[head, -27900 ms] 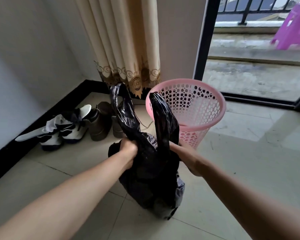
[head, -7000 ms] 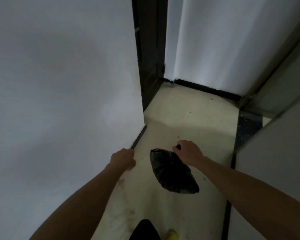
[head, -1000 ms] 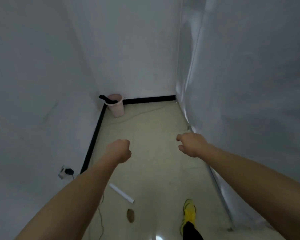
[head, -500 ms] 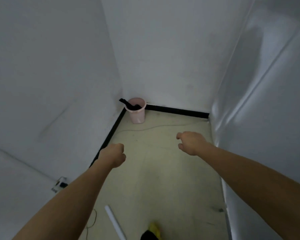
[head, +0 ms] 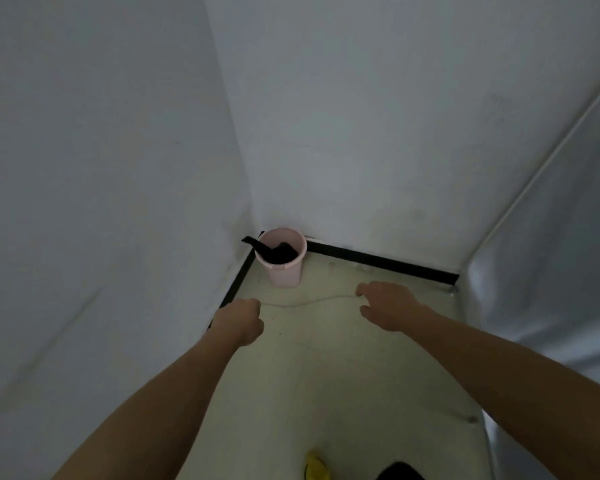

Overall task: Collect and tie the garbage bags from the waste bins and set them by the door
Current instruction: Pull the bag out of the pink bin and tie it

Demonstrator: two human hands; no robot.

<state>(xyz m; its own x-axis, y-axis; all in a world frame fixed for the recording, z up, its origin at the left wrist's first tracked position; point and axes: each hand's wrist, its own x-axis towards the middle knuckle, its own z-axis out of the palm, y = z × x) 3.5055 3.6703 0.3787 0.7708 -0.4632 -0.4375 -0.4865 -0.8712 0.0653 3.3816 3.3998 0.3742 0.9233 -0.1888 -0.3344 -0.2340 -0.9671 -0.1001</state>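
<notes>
the black garbage bag (head: 283, 255) is sitting inside the pink bin (head: 284, 276) in the far corner, apart from both hands; the left hand (head: 238, 318) is clenching on nothing, the right hand (head: 387, 306) is hanging relaxed and empty.

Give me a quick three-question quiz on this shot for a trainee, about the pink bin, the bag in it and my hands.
1. True or false: the pink bin stands in the corner of the room.
2. Where is the black bag? A) lying on the floor B) inside the bin, with one flap over its rim C) tied shut beside the bin
3. What do the left hand and the right hand hold?

Key: 1 true; 2 B; 3 nothing, both are empty.
</notes>
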